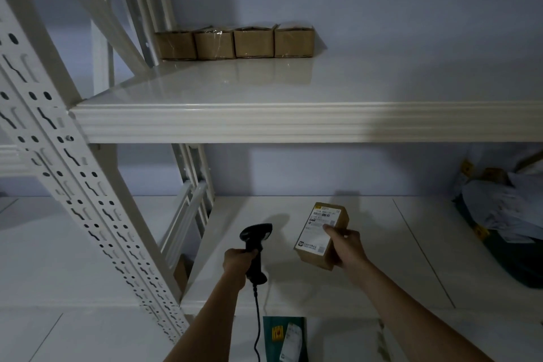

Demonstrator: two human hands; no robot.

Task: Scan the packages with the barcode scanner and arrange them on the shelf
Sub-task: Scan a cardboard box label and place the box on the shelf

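Scanner and package held up before the shelf

Left hand (pixel 239 261) grips the barcode scanner (pixel 255 247) upright, arm extended; right hand (pixel 346 247) clasps a labelled cardboard package (pixel 318 233), seemingly tilted toward the scanner.

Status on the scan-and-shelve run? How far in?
Done, it seems: four cardboard boxes stand in a row at the back of the upper shelf. In hand: the left hand holds the scanner, the right hand holds a labelled box, label up, beside the scanner's head. Left: shelve this box, then the bags piled at right on the lower level.
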